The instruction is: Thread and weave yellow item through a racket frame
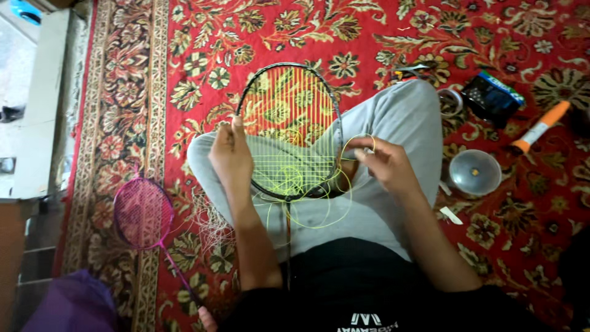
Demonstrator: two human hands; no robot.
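Observation:
A black badminton racket (289,80) lies across my lap, its head pointing away from me. It is partly strung with yellow string (289,123), and loose yellow loops hang near its throat. My left hand (230,157) grips the frame's left side. My right hand (378,161) pinches a loop of the yellow string just right of the frame. I sit cross-legged in grey trousers on a red patterned carpet (491,37).
A pink racket (142,214) lies on the carpet at my left beside a tangle of old string (212,224). To the right are a clear round lid (474,172), a roll of tape (452,101), a dark packet (491,97) and an orange-handled tool (542,128).

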